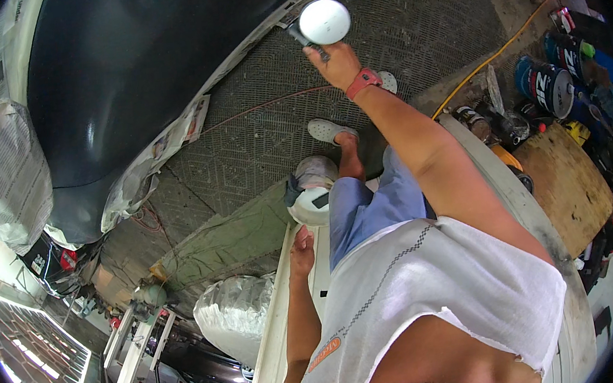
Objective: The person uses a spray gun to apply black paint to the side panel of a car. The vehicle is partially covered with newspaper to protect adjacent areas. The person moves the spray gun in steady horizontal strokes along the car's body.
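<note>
My right hand (342, 65), with a red watch on its wrist, is wrapped round the dark handle of a spray gun (325, 22). The gun's round white cup faces up, and its dark front end points toward a glossy black car panel (154, 66) at the left. The gun is apart from the panel. My left hand (302, 250) hangs low by my side with loose fingers and nothing visible in it. Just beyond it stands a white bucket (310, 209) with a cloth-like bundle on top.
Newspaper masking (186, 128) edges the panel. A dark patterned mat (257, 133) covers the floor, crossed by a thin red hose (269, 105). To the right are a yellow hose (482, 62), paint cans (544, 87) and a wooden board (568, 185). A plastic-wrapped object (233, 313) sits lower left.
</note>
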A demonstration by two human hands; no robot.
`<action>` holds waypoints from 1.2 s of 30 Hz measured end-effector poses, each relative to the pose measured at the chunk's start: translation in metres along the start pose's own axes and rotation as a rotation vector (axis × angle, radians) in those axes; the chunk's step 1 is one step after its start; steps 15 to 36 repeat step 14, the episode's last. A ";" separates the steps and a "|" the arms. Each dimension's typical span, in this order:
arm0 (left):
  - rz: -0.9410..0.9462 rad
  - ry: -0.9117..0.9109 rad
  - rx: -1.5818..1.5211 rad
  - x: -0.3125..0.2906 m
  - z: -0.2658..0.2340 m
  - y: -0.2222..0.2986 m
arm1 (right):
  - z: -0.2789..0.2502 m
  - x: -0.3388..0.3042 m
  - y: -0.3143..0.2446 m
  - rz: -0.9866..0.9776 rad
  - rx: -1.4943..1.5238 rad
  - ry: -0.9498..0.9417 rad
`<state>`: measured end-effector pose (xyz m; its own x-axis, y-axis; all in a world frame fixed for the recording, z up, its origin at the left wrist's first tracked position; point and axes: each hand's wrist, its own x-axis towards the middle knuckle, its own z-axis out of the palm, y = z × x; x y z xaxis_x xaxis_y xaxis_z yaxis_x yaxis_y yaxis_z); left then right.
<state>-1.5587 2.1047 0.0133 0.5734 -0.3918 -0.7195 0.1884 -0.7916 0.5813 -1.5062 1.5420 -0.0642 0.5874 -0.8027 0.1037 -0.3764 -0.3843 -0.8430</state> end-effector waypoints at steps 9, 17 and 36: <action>-0.154 -0.084 0.058 0.007 0.006 0.047 | -0.015 0.006 0.024 0.119 -0.068 0.067; -0.057 -0.081 -0.015 0.012 0.005 0.033 | 0.014 -0.003 0.015 -0.001 -0.002 -0.056; -0.057 -0.081 -0.015 0.012 0.005 0.033 | 0.014 -0.003 0.015 -0.001 -0.002 -0.056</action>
